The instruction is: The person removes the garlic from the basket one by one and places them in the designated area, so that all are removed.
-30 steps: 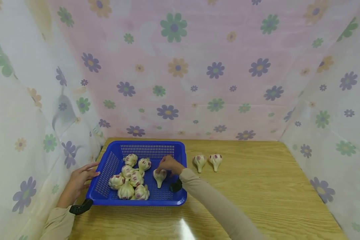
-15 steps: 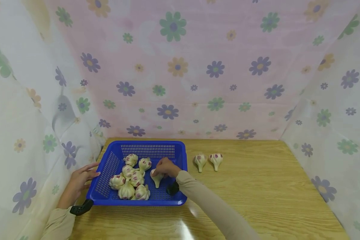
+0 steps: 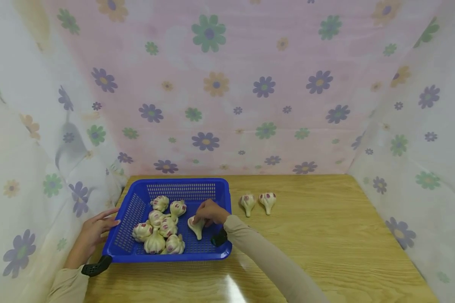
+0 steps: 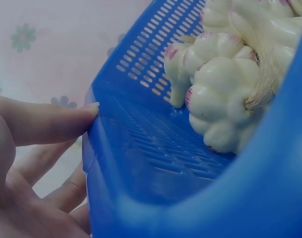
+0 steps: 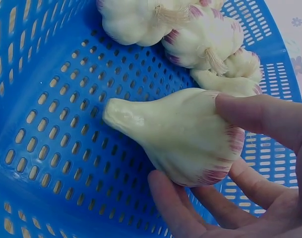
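A blue plastic basket (image 3: pixel 208 255) with slotted walls stands on the left of the table. My left hand (image 3: pixel 92 235) holds its left side; in the left wrist view the thumb (image 4: pixel 56 119) lies on the rim and the other fingers meet the outer wall. Inside the basket, my right hand (image 3: pixel 211 212) grips a garlic bulb (image 3: pixel 196 229) low over the floor. Seen from the right wrist, thumb and fingers clasp the rounded end of this garlic bulb (image 5: pixel 185 134), its stem pointing away from the palm. Several other garlic bulbs (image 3: pixel 168 227) lie clustered in the basket's left half.
Two more garlic bulbs (image 3: pixel 247 204) lie side by side on the wooden table (image 3: pixel 311 227), right of the basket. Flowered cloth (image 3: pixel 227 84) hangs behind the table and along both sides. Black straps with devices (image 3: pixel 96 266) sit at the wrists.
My right hand has shifted slightly left with the garlic bulb and now covers more of it. My left hand stays at the basket's side. The head view has turned slightly.
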{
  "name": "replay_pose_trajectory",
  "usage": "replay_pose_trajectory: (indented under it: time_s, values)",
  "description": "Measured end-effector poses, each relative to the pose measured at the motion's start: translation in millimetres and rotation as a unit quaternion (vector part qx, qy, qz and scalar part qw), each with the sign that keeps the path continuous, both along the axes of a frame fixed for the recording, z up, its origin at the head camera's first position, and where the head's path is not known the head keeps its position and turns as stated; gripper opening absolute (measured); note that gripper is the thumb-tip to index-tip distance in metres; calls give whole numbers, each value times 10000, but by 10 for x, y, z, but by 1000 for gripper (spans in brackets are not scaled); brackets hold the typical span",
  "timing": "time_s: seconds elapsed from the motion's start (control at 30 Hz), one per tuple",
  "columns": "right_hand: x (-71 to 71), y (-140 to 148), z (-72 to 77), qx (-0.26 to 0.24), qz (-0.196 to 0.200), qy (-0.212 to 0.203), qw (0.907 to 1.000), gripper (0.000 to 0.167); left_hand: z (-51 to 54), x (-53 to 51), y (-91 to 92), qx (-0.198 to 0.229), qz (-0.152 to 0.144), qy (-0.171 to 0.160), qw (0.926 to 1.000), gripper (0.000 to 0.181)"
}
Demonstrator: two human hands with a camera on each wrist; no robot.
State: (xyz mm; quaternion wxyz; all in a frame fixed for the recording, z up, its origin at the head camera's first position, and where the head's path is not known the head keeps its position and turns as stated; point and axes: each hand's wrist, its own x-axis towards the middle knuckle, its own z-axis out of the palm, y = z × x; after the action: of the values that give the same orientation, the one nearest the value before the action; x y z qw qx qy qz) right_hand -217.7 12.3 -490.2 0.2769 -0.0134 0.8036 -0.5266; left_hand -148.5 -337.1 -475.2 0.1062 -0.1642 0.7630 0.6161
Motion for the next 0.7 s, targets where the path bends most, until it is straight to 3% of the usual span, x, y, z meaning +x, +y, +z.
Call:
replay_pose_trajectory:
  time_s: [0.2,0.4,0.7]
  values:
    - [2,-14,-35,100,184,87,9997,15,11,-16,11,-16,70,-72,9999,49]
    - [3,-34,-53,-59,304,49,9995,21,18,-28,14,-270,-84,-237,9993,63]
    - [-16,-19,-62,-302,508,-148,9981,19,1,-18,6,-245,-104,-159,9995,63]
